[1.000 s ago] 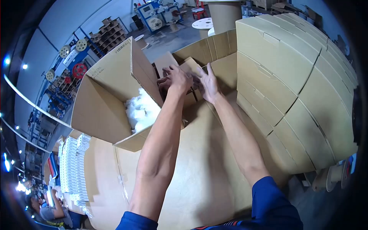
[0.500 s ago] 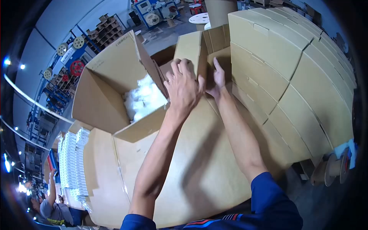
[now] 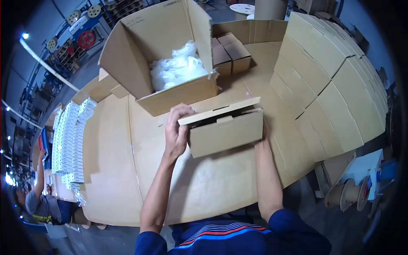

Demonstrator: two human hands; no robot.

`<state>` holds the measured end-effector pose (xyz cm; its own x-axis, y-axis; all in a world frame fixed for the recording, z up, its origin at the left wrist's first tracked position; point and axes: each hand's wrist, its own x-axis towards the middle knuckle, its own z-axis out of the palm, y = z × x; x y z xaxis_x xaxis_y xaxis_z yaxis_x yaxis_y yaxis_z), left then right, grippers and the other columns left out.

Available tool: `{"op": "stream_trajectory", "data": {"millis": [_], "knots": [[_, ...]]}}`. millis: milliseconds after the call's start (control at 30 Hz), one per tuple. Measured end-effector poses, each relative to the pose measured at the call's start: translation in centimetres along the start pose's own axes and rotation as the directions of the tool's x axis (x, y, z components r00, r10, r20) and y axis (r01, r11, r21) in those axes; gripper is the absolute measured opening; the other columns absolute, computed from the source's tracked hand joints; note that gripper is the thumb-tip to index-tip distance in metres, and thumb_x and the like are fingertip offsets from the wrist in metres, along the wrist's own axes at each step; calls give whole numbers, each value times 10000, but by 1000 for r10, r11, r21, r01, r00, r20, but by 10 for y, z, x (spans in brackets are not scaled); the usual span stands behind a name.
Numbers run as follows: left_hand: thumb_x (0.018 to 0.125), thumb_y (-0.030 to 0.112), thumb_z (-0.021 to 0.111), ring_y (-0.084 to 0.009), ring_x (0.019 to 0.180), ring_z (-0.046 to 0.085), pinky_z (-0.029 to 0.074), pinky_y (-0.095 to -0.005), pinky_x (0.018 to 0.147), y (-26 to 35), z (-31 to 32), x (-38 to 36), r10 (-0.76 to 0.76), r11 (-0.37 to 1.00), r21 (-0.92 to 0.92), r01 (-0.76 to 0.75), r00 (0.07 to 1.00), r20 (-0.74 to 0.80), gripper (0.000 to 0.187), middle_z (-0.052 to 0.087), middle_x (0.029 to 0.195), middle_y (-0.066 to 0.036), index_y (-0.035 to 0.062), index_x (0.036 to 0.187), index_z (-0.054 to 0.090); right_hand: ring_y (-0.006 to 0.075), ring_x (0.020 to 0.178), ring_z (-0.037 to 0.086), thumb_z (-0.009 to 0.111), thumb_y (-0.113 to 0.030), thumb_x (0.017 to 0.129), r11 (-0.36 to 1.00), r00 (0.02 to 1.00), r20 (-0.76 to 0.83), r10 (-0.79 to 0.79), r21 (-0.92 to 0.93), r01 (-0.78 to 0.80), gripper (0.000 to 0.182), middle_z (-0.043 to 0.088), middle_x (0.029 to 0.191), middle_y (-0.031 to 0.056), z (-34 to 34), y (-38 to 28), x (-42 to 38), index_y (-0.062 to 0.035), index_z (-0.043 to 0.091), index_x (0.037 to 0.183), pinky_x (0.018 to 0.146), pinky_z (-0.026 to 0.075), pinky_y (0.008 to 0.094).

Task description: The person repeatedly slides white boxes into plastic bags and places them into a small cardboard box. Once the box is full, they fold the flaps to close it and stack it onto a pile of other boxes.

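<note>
Holding a small cardboard box [image 3: 225,132] at its ends, left hand [image 3: 175,134] clasping one end, right hand [image 3: 264,129] mostly hidden; grip there cannot be judged. Box lies crosswise on the counter [image 3: 212,187], lid ajar. Large open carton [image 3: 170,55] behind contains white plastic bags [image 3: 178,68].

Plenty of bare tabletop [image 3: 212,191] low in the frame, but up top the big open carton [image 3: 170,55] blocks things, the stacked boxes [image 3: 335,80] wall off the right, leaving just a narrow lane between them.
</note>
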<state>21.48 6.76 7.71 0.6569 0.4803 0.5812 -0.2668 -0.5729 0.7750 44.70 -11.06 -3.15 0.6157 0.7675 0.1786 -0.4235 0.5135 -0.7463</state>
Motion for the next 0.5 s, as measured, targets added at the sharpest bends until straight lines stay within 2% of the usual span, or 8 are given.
{"op": "stream_trajectory", "data": {"millis": [100,200,233,333,367,400,467,500], "knots": [[970,99,516,-249,1073,607,475,-365,981,-4,-16,-40,-118,989,-96,110,990,-82,213,628,1110,-145,-27,1068,657,257,1499,345,555,-940,727,991,997,77,31,-135,-20,1275,323,1668,73,13,16,-42,-94,275,1639,1236,299,439],[1034,161,548,-225,1053,604,490,-352,943,-3,-41,-70,-156,984,-116,138,976,-154,218,624,1124,-136,-18,1050,673,255,1527,293,707,-930,551,907,971,197,138,-420,-44,1470,243,1696,125,44,-7,-75,-30,265,1625,1250,250,428],[1043,172,552,-221,1052,604,492,-351,940,-1,-50,-78,-171,982,-112,153,970,-173,224,623,1126,-135,-15,1054,675,258,1525,297,921,-693,581,912,950,251,184,-403,-70,1413,276,1672,147,50,-6,-80,-9,253,1621,1253,229,418],[1082,231,548,-205,1094,598,503,-352,941,1,-71,-105,-257,959,-182,218,940,-226,293,610,1134,-121,-26,1053,685,257,1512,308,996,-380,622,726,935,182,303,-679,-103,1321,335,1627,140,92,-18,-92,-16,223,1629,1248,235,409],[1078,208,561,-201,1072,619,516,-345,921,-2,-76,-116,-369,908,-312,279,885,-282,257,607,1122,-113,-27,1067,664,261,1495,323,967,-189,619,695,942,206,266,-718,-38,1289,361,1596,132,98,-15,-96,-48,197,1643,1242,244,398],[1075,185,574,-196,1051,639,529,-337,901,-1,-79,-122,-482,838,-440,323,816,-319,224,603,1110,-104,-28,1081,643,261,1491,326,971,-169,605,708,932,188,310,-699,-95,1308,356,1598,130,110,-15,-96,-60,187,1647,1241,244,396],[1062,142,595,-189,996,669,546,-320,863,1,-83,-129,-563,794,-487,364,743,-362,163,601,1089,-96,-15,1105,606,262,1483,331,981,-131,579,721,901,150,407,-658,-216,1350,346,1602,128,133,-17,-101,-85,166,1654,1240,244,392],[1055,121,606,-185,969,684,555,-312,844,4,-83,-131,-601,770,-511,382,703,-380,144,600,1078,-92,-8,1117,587,262,1482,335,980,-66,541,634,922,219,320,-773,-37,1395,346,1600,121,114,1,-103,-112,147,1660,1236,251,392]]}}
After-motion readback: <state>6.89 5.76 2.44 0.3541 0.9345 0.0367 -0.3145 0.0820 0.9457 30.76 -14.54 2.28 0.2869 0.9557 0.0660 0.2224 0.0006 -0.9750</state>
